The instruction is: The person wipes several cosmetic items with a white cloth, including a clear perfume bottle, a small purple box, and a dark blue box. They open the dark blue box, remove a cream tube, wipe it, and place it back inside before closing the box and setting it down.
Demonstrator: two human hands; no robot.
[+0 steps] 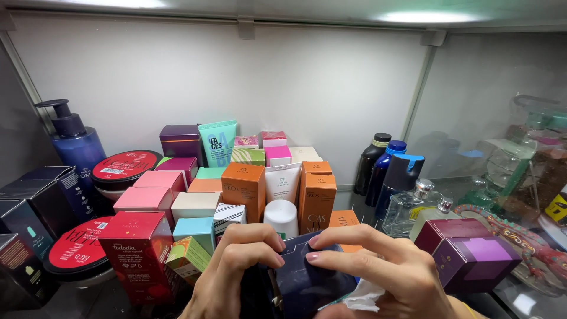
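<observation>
Both my hands are at the bottom middle of the head view, wrapped around a dark navy box [304, 277]. My left hand [233, 272] curls over the box's left top edge, fingers bent. My right hand [390, 274] lies across its right top, index fingertip pressing on the lid, with a crumpled white tissue [363, 296] tucked under the palm. The box stands in front of a white tube [282, 217] and orange cartons [316, 198] on a glass shelf.
Many small cosmetic boxes crowd the shelf: a red box [139, 251], pink boxes [147, 198], a teal tube [218, 142]. Red-lidded jars [77, 248] and a blue pump bottle [75, 147] stand left. Dark bottles [387, 171], a glass perfume bottle [413, 207] and purple boxes [469, 254] stand right.
</observation>
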